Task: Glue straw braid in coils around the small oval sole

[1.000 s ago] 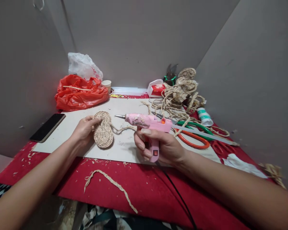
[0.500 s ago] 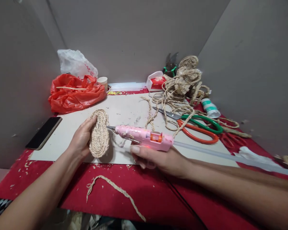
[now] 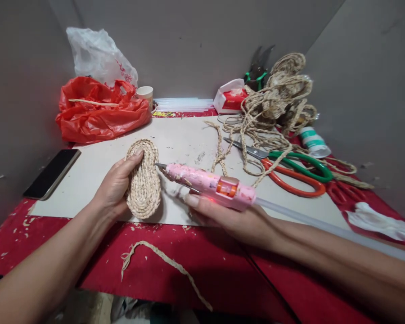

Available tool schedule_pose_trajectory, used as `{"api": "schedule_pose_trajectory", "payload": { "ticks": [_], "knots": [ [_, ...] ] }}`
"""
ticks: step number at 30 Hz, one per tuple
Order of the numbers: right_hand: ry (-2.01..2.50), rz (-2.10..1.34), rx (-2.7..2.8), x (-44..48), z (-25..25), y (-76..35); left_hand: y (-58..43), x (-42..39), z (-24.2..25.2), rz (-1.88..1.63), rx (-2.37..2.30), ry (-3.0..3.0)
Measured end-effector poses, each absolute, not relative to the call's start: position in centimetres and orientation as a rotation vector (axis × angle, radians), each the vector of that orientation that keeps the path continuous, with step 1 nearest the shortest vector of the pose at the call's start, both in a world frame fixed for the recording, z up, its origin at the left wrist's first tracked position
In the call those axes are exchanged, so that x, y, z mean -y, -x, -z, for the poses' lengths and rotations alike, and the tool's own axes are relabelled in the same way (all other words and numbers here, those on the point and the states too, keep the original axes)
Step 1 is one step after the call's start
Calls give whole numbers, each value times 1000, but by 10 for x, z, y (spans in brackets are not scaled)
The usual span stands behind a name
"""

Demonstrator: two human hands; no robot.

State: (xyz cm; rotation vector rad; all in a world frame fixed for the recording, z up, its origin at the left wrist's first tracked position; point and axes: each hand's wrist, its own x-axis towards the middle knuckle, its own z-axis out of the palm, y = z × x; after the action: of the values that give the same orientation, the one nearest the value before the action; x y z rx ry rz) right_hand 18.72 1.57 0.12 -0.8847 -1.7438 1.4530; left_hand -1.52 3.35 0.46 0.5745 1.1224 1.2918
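My left hand (image 3: 116, 186) grips a woven straw sole (image 3: 144, 184) of coiled braid by its left edge, thumb on its face, held up over the white board. A pink hot glue gun (image 3: 205, 182) is in my right hand (image 3: 222, 220), its metal nozzle at the sole's right edge; whether it touches I cannot tell. A long translucent glue stick (image 3: 290, 213) sticks out of the gun's back. My right fingers are partly hidden under the gun. Below the hands, a loose piece of straw braid (image 3: 168, 261) lies on the red cloth.
Large scissors (image 3: 290, 173) with green and orange handles lie on the right, beside a heap of straw braid (image 3: 276, 103). A phone (image 3: 54, 173) and red plastic bag (image 3: 103, 112) are on the left. Glue sticks (image 3: 185, 104), a paper cup (image 3: 145, 93) and tissue pack (image 3: 231, 99) stand behind.
My view has shifted, so the table's things appear larger and higher. The sole is tilted slightly differently in my left hand; the glue gun's nozzle stays by its right edge.
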Motion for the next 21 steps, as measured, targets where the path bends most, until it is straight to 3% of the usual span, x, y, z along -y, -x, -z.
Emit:
{"api": "schedule_pose_trajectory", "payload": {
  "ticks": [21],
  "knots": [
    [1080,-1289,1842,-18,5,-189,8,-36,-5,-1234,-1034,-449]
  ]
}}
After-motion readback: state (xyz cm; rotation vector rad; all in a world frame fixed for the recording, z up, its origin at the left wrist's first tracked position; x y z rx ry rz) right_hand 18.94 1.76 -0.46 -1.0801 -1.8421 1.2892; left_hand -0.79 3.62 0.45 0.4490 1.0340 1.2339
